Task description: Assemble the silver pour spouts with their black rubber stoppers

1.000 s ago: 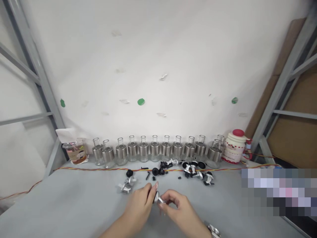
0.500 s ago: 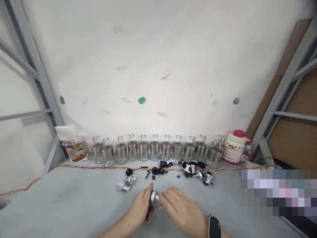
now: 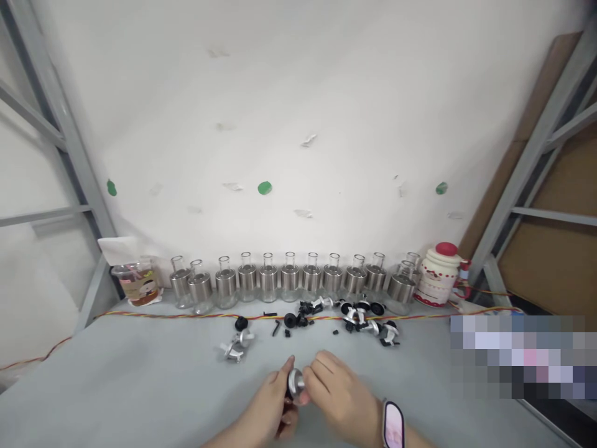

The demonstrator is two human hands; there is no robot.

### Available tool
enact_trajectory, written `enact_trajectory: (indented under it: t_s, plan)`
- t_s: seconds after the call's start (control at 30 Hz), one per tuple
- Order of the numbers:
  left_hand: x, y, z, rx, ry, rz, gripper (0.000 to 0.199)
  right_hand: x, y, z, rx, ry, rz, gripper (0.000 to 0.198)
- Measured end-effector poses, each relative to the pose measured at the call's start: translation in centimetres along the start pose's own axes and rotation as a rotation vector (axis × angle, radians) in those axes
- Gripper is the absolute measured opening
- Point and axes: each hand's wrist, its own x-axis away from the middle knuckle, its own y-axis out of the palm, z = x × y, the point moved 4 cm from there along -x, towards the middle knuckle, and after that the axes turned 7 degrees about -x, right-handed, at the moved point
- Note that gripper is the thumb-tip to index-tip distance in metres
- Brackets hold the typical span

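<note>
In front of me, a silver and black bottle pourer cap [image 3: 295,384] is held between both hands, low over the grey table. The fingers and thumb of my left hand [image 3: 271,399] close round its black side. My right hand [image 3: 339,391] pinches the narrow silver part that sticks out on the other side, and its fingertips are partly hidden. Just beyond my left hand lie silver cap pieces with white levers [image 3: 237,346] and a black round plug [image 3: 241,323]. More black plugs and small black parts [image 3: 291,320] are scattered farther off.
Several glass bottles with steel sleeves [image 3: 268,280] line the wall. A pile of silver and black caps [image 3: 361,316] lies before them at right. A twisted red and yellow wire [image 3: 163,316] crosses the table. A cup [image 3: 137,285] and a red-topped jar [image 3: 438,277] flank the row.
Both hands have moved slightly lower with the pourer cap, which has turned a little. My right wrist has rotated, and the watch screen has lit up. The view has shifted slightly.
</note>
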Motion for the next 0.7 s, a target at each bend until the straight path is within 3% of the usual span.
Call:
enact_trajectory:
  t_s: [0.17,0.27,0.33,0.57,0.63,0.7]
  plan:
    - [1.3,-1.1,0.3,-0.258,0.293,0.227,0.059,0.1,0.3,-0.9,-0.134,0.204,0.185,0.035]
    - [2.4,-1.0,0.9,-0.412,0.485,0.280,0.052,0.2,-0.1,-1.1,-0.293,0.349,0.221,0.034]
    - [2.8,-0.8,1.3,-0.440,0.536,0.288,0.050,0.1,0.0,-0.9,-0.434,0.460,0.207,0.033]
    - [2.9,-0.9,3.6,-0.492,0.517,0.260,0.043,0.2,2.6,0.5,-1.036,0.989,0.047,0.044]
    - [2.6,-0.8,3.6,-0.352,0.408,0.214,0.044,0.2,2.5,0.7,-1.108,1.003,0.006,0.045]
    - [2.2,-0.6,3.4,-0.193,0.283,0.147,0.046,0.0,1.4,1.0,-0.971,0.880,0.035,0.042]
